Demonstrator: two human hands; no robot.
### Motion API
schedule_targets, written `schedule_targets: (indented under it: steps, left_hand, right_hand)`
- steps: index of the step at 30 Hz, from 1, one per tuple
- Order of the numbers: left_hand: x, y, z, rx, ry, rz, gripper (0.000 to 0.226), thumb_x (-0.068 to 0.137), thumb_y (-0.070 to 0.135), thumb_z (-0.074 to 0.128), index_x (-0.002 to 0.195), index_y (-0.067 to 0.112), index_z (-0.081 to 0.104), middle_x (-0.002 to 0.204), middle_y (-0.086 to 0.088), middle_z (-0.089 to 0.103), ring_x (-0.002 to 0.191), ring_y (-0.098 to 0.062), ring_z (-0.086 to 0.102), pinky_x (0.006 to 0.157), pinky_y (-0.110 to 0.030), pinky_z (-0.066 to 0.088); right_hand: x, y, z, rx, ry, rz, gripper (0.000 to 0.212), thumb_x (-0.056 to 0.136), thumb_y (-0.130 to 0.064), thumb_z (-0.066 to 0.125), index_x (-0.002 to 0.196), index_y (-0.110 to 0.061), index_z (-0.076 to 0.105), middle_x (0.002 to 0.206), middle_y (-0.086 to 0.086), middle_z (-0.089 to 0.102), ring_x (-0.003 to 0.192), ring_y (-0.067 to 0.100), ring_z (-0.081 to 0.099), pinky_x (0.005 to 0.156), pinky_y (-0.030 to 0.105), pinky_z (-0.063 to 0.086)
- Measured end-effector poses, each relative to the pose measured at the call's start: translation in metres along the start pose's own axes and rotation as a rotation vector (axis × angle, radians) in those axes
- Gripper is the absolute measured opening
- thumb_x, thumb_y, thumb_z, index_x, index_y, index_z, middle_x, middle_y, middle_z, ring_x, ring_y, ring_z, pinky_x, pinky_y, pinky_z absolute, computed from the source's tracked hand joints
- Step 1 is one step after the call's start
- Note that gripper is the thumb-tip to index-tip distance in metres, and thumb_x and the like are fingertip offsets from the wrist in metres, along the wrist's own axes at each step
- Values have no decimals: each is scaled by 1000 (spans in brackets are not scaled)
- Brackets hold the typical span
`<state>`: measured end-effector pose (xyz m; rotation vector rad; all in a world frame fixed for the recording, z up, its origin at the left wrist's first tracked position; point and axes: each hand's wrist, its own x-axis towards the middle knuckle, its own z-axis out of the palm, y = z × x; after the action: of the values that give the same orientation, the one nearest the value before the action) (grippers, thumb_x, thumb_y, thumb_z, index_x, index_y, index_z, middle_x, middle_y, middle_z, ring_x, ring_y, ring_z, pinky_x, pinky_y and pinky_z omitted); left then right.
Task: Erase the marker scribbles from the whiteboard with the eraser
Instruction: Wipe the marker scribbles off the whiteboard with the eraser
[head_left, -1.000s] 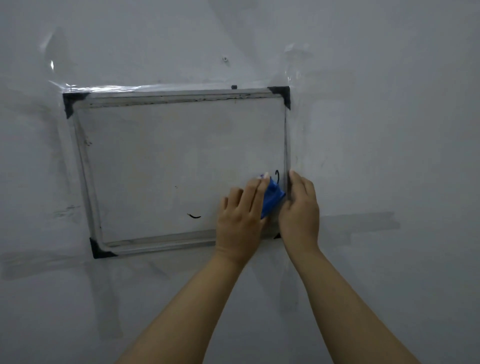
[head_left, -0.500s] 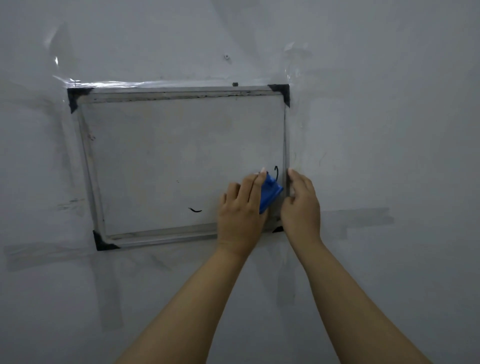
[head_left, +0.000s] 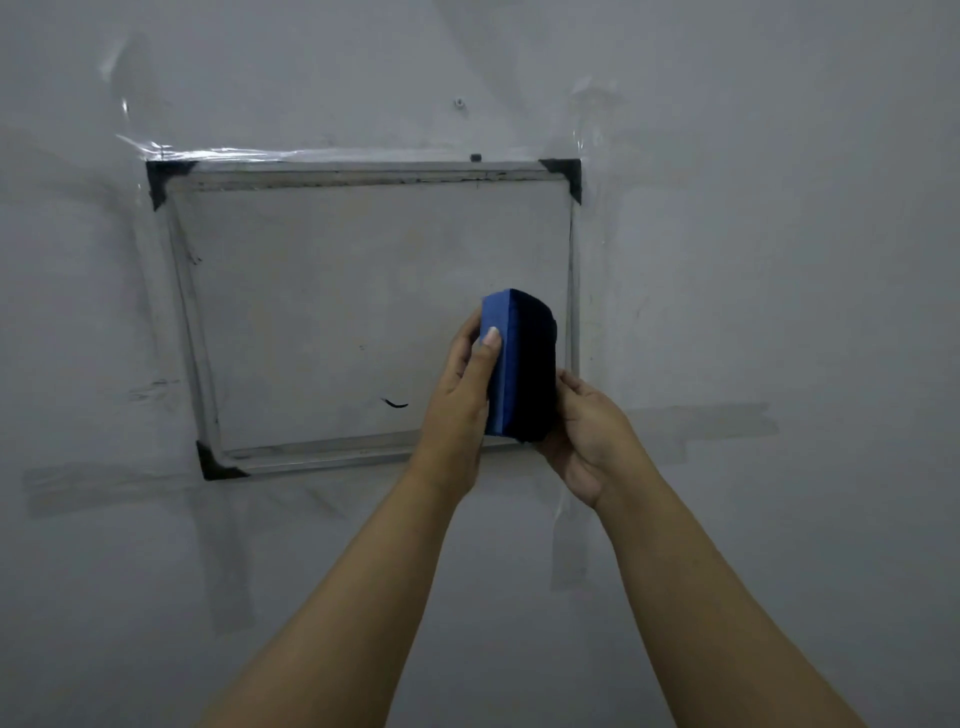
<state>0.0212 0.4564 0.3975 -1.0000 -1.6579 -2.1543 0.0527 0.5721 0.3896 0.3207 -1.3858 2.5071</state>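
A small whiteboard (head_left: 337, 291) with a metal frame and black corners is taped flat to a grey wall. One short black marker stroke (head_left: 396, 404) shows low on the board. The eraser (head_left: 522, 364), blue-backed with a dark felt face, stands on end in front of the board's lower right part, felt turned toward me. My left hand (head_left: 460, 410) grips its blue side, thumb on the blue edge. My right hand (head_left: 592, 436) cups its lower right end. The board's lower right corner is hidden behind the hands and eraser.
Clear tape (head_left: 291, 153) runs along the board's top edge, and grey tape strips (head_left: 701, 423) cross the wall right of and below the board. A small screw (head_left: 459, 102) sits in the wall above.
The eraser was pressed flat on the board under my left hand; now it is lifted off and turned upright, felt toward me, held in both hands. The small hooked mark near the right frame is out of sight.
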Motion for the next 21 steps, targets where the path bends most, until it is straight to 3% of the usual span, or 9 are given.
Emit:
schedule_targets:
  steps: [4, 6, 8, 10, 13, 16, 18, 21]
  left_hand:
    - [-6, -4, 0, 63, 35, 50, 36, 106, 39, 32, 138, 33, 49, 137, 2, 57, 124, -11, 56, 96, -26, 53]
    - [-5, -8, -2, 192, 51, 98, 30, 105, 41, 34, 127, 40, 53, 132, 4, 59, 123, -12, 56, 101, -36, 51]
    - [-1, -13, -8, 407, 69, 216, 31, 100, 43, 38, 123, 38, 57, 126, 6, 56, 122, -14, 53, 104, -47, 47]
    - [4, -18, -16, 629, 73, 364, 33, 98, 37, 41, 125, 29, 60, 132, 4, 52, 128, -15, 46, 110, -43, 41]
    - [4, -21, -29, 1143, 154, 550, 42, 98, 30, 47, 138, 22, 55, 156, 0, 36, 147, -18, 26, 121, -42, 21]
    - [3, -33, -38, 1531, 151, 574, 67, 94, 28, 53, 155, 20, 26, 165, -2, 14, 154, -23, 7, 122, -55, 8]
    - [4, -41, -41, 1617, 139, 528, 75, 92, 29, 52, 157, 18, 16, 166, -2, 8, 154, -23, 2, 121, -61, 6]
    - [6, -45, -45, 1661, 160, 494, 78, 89, 27, 54, 157, 14, 18, 166, 0, 10, 154, -23, 5, 119, -65, 4]
  right_hand:
    - [-3, 8, -7, 178, -136, 53, 47, 92, -29, 57, 132, -7, 54, 130, 20, 59, 114, 30, 61, 85, 43, 56]
    - [-6, 11, -12, 235, -203, 70, 54, 88, -37, 57, 135, -10, 52, 132, 20, 57, 118, 32, 58, 93, 47, 52]
    - [-10, 9, -15, 232, -246, 40, 55, 88, -38, 57, 136, -12, 50, 128, 19, 59, 113, 32, 60, 90, 47, 54]
    - [-12, 4, -15, 133, -208, -80, 51, 89, -36, 56, 137, -20, 49, 125, 13, 60, 108, 27, 61, 82, 42, 57]
    - [-4, -1, -15, -302, 60, -443, 46, 97, -32, 50, 141, -38, 39, 132, -4, 55, 116, 14, 56, 95, 32, 51]
    - [15, -3, -21, -921, 408, -786, 52, 96, -38, 50, 145, -40, 31, 108, 1, 44, 95, 14, 50, 83, 16, 41]
    - [30, -3, -23, -1221, 521, -917, 56, 94, -39, 55, 146, -35, 34, 102, 5, 40, 87, 17, 44, 78, 21, 40]
    - [46, 3, -19, -1489, 612, -946, 58, 91, -36, 59, 145, -33, 38, 110, 14, 49, 91, 26, 47, 76, 33, 47]
